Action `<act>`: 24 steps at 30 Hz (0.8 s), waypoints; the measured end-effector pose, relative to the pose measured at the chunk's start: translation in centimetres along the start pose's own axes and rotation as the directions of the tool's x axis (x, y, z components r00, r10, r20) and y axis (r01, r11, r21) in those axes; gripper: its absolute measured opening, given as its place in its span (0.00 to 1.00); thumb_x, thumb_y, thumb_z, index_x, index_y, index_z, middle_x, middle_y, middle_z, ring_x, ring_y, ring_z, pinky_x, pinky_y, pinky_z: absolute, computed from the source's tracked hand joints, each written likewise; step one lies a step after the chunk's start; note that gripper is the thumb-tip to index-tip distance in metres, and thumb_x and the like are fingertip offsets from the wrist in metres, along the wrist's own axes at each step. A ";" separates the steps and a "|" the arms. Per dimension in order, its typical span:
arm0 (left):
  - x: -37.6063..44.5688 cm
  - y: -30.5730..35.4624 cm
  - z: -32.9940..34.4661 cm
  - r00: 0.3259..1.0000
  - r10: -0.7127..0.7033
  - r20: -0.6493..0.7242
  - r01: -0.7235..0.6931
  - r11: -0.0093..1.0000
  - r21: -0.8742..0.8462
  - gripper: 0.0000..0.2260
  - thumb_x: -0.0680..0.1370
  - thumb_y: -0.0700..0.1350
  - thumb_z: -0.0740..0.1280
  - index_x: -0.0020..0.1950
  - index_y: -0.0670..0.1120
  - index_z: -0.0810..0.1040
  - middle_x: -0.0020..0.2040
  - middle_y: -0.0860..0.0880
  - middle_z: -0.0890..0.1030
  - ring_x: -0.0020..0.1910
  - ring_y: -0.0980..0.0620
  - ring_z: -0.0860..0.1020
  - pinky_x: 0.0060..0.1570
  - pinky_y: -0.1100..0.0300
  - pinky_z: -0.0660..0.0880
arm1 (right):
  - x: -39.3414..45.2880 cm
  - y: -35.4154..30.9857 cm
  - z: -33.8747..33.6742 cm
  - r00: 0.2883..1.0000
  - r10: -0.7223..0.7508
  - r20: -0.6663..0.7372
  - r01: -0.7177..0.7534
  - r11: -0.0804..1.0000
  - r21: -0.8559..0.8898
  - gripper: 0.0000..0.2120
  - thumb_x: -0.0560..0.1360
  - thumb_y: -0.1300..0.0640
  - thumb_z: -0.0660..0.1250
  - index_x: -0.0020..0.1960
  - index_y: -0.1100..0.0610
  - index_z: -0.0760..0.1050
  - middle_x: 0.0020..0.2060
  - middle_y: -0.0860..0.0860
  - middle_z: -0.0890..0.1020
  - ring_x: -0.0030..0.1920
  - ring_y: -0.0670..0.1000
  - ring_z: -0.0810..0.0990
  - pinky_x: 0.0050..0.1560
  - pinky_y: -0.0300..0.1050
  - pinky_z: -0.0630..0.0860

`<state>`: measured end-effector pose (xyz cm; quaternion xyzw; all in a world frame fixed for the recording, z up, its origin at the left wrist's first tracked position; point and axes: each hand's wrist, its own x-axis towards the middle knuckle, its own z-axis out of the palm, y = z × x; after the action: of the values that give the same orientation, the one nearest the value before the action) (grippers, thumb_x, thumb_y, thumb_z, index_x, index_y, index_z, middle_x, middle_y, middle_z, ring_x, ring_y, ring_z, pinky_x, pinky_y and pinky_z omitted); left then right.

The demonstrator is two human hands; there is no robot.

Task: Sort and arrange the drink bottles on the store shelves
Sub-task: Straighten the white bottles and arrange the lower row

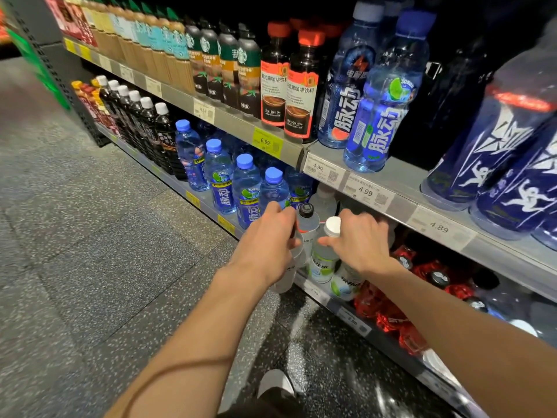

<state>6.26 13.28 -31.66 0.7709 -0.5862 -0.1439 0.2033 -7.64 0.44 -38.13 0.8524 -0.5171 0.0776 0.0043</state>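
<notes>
We've got our left hand (268, 236) gripping the black-capped bottle (307, 220) and right hand (360, 241) pinching the white-capped bottle (327, 248), so probably nudge them upright, labels out.

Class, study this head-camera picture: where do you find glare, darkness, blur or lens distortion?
Head view: glare streaks the glossy floor beneath the lower shelf; the upper shelf's back is near black; the large blue bottles at the right edge are stretched and soft; shelf lines bow from the wide-angle lens.
</notes>
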 end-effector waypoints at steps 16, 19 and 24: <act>-0.3 5.6 -1.3 0.981 0.175 -0.084 -0.182 0.979 -0.090 0.10 0.77 0.48 0.71 0.56 0.46 0.77 0.54 0.46 0.76 0.55 0.43 0.76 0.55 0.51 0.71 | -8.2 2.0 -5.3 0.926 -0.328 0.187 0.088 0.669 0.738 0.35 0.68 0.52 0.76 0.69 0.40 0.64 0.58 0.32 0.73 0.56 0.29 0.71 0.58 0.27 0.68; -1.3 8.6 -1.8 0.959 0.263 -0.103 -0.272 0.958 -0.088 0.10 0.77 0.48 0.72 0.55 0.46 0.78 0.53 0.45 0.79 0.55 0.43 0.76 0.55 0.48 0.73 | -10.0 3.1 -6.4 0.981 -0.175 0.089 0.027 0.570 0.821 0.33 0.66 0.56 0.81 0.62 0.41 0.67 0.52 0.34 0.77 0.50 0.27 0.75 0.49 0.26 0.72; -3.3 14.3 -2.5 0.908 0.374 -0.189 -0.405 0.899 -0.167 0.11 0.75 0.49 0.74 0.54 0.46 0.80 0.47 0.51 0.80 0.46 0.50 0.77 0.50 0.59 0.72 | -12.1 6.9 -9.2 0.999 -0.041 0.002 0.016 0.446 0.895 0.31 0.60 0.55 0.81 0.58 0.41 0.73 0.53 0.45 0.84 0.55 0.46 0.83 0.58 0.55 0.80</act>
<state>-5.60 13.54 -22.63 0.6217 -0.6938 -0.0997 0.3496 -20.41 8.71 -31.17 0.7366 -0.3844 0.3279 -0.4496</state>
